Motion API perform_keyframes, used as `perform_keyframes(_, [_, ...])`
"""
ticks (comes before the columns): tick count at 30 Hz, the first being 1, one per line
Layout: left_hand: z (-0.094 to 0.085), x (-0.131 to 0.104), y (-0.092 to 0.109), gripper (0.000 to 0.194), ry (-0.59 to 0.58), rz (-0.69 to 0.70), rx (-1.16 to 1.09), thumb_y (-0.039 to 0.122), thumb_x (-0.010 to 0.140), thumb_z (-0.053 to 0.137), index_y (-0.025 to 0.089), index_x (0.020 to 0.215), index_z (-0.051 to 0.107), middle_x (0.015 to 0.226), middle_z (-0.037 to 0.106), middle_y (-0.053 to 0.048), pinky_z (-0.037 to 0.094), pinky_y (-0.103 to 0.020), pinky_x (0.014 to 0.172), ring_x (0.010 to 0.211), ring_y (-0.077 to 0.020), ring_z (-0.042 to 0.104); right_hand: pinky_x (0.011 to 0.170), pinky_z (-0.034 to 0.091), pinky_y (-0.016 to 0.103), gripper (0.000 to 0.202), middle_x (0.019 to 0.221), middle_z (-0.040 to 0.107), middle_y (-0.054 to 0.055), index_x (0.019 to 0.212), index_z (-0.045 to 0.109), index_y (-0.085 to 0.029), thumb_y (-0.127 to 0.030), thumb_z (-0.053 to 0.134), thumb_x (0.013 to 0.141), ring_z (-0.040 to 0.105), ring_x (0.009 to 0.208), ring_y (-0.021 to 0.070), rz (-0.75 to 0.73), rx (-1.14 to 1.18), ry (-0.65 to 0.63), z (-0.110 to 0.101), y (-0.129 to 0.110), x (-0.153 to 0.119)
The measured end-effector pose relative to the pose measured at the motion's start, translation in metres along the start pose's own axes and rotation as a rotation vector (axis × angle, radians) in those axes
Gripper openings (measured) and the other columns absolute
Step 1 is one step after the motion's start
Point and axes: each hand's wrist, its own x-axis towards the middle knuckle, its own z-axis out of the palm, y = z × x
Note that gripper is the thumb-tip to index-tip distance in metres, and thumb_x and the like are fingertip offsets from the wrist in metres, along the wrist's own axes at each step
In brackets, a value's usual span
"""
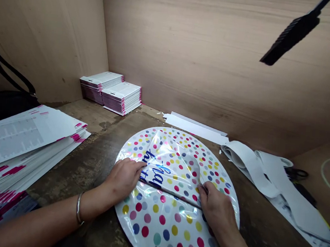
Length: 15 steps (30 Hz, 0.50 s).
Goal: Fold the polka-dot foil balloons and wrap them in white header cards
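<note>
A round, flat foil balloon [168,234] with coloured dots lies on the table, "prima" printed near its bottom edge. Across its middle is a folded layer [175,166] of the same dotted foil, with part of some blue lettering showing. Closed at the left end of this fold, my left hand [125,178] pinches the foil between thumb and fingers; a silver bangle is on that wrist. At the right end of the fold, the thumb and fingers of my right hand [218,207] are closed on the foil. I cannot tell whether the folded layer is a separate balloon.
Printed white cards with pink edges [24,140] are piled at the left. Two neat card stacks [122,95] stand in the back corner. White paper strips [245,171] and scissors [297,174] lie at right. A black brush-like object [292,36] hangs above. Wooden walls enclose the table.
</note>
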Motion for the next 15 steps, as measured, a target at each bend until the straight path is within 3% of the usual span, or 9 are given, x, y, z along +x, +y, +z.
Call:
perform_keyframes(4, [-0.014,0.014,0.005,0.028,-0.091,0.025,0.234,0.027,0.085,0.049,0.024,0.107,0.067,0.090,0.065,-0.011,0.047,-0.041,0.075,0.089,-0.0276,0.059,0.054,0.037,0.029,0.028,0.070,0.067,0.006,0.079,0.052,-0.024,-0.041,0.034,0.090,0.062,0.066,0.0230,-0.029,-0.026,0.030,0.002,0.000,-0.001])
perform_keyframes(7, [-0.019,0.037,0.017,0.027,-0.093,0.079,0.261,0.025,0.084,0.050,0.019,0.105,0.067,0.115,0.059,-0.016,0.037,-0.052,0.092,0.114,-0.0353,0.049,0.055,0.038,0.030,0.028,0.070,0.067,0.006,0.080,0.053,-0.023,-0.040,0.034,0.090,0.063,0.065,0.0236,-0.054,-0.046,0.067,0.008,-0.002,-0.003])
perform_keyframes(9, [-0.011,0.050,0.028,0.035,-0.096,0.247,0.179,0.029,0.090,0.042,0.021,0.121,0.057,0.138,0.044,-0.013,0.021,-0.054,0.106,0.131,-0.0327,0.032,0.054,0.038,0.030,0.027,0.070,0.067,0.007,0.081,0.055,-0.023,-0.039,0.035,0.090,0.063,0.065,0.0241,-0.067,-0.056,0.090,0.011,-0.001,-0.004])
perform_keyframes(11, [0.003,0.056,0.036,0.047,-0.179,0.390,0.085,0.042,0.093,0.036,0.023,0.136,0.040,0.148,0.030,-0.010,0.011,-0.053,0.110,0.137,-0.0306,0.021,0.053,0.039,0.030,0.027,0.070,0.067,0.007,0.081,0.057,-0.023,-0.038,0.036,0.090,0.063,0.064,0.0238,-0.080,-0.056,0.092,0.010,0.003,-0.002])
perform_keyframes(13, [0.018,0.056,0.039,0.063,-0.282,0.406,0.047,0.055,0.090,0.034,0.021,0.143,0.028,0.151,0.022,-0.012,0.010,-0.055,0.109,0.139,-0.0332,0.015,0.052,0.042,0.031,0.029,0.069,0.067,0.006,0.083,0.059,-0.022,-0.040,0.038,0.089,0.063,0.063,0.0240,-0.077,-0.051,0.085,0.004,0.012,0.001])
perform_keyframes(15, [0.028,0.053,0.039,0.070,-0.330,0.370,0.053,0.060,0.089,0.033,0.021,0.145,0.021,0.152,0.016,-0.013,0.009,-0.056,0.109,0.139,-0.0352,0.011,0.060,0.047,0.037,0.033,0.081,0.069,0.012,0.094,0.061,-0.019,-0.039,0.036,0.090,0.064,0.075,0.0281,-0.036,-0.061,0.125,-0.005,0.020,0.003])
